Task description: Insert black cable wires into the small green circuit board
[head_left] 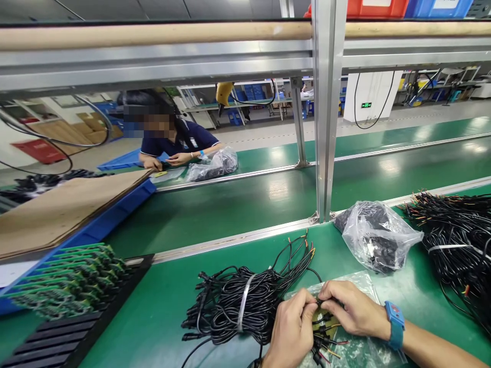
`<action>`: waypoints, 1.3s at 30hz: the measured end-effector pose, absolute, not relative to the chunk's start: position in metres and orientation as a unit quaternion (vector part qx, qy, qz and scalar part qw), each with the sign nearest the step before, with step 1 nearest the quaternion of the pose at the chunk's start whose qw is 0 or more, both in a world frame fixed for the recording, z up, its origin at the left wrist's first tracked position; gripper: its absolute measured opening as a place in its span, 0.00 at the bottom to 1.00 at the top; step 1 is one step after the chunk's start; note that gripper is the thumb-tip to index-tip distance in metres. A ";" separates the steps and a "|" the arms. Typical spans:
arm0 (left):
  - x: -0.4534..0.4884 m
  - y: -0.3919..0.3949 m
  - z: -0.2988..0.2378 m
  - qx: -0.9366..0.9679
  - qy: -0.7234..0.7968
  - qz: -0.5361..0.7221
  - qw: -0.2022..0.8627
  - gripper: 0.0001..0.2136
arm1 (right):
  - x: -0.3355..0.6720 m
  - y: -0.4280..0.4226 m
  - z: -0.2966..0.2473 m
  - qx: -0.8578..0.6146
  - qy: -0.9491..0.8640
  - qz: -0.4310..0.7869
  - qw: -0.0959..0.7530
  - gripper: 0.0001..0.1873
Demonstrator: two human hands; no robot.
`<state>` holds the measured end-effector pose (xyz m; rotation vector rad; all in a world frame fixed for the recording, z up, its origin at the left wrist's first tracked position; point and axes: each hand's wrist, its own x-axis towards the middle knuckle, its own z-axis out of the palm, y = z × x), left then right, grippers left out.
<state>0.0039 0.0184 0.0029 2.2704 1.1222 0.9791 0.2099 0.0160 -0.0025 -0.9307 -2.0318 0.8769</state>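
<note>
the left hand (293, 329) and the right hand (351, 309) meet almost tip to tip, thumb and fingers of each pinching a small dark piece (319, 301); it is mostly covered, so i cannot tell its shape. gripping from both sides probably keeps something so small steady and lets each hand work against the other. the piece is above the near part of the surface (153, 317), over a flat clear bag (368, 286). short connector leads (324, 340) lie just under the hands, coloured ends fanned out, likely so that one can be picked up without much reaching.

just beside the left hand lies a black cable bundle (264, 291), a white tie (245, 301) around its middle, which seems to stop the coils from spreading; its bare coloured wire ends point toward the far edge, the plugs mostly to the left. on the right wrist is a blue strap (395, 322).

farther out, a filled plastic bag (378, 235) of dark parts sits by the far edge, near the foot of the metal post (326, 128), perhaps to be within reach but out of the way. a second cable bundle (456, 240) lies on the right part of the surface, also tied. toward the left, a slotted black rack (57, 337) carries green circuit boards (80, 286) in a row, the slots presumably keeping them apart. beyond the far edge, across the green belt (230, 204), a co-worker (184, 140) leans over other parts.
</note>
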 end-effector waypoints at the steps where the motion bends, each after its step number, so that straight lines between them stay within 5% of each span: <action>1: 0.004 0.018 0.003 0.818 0.404 0.353 0.206 0.10 | 0.209 0.016 -0.004 -0.355 -0.790 0.340 0.366 0.07; 23: -0.002 0.023 0.004 0.860 0.399 0.247 0.200 0.11 | 0.213 0.017 0.002 -0.388 -0.789 0.328 0.346 0.04; 39: 0.006 0.021 -0.002 0.837 0.399 0.317 0.199 0.13 | 0.202 0.015 -0.008 -0.351 -0.795 0.335 0.364 0.03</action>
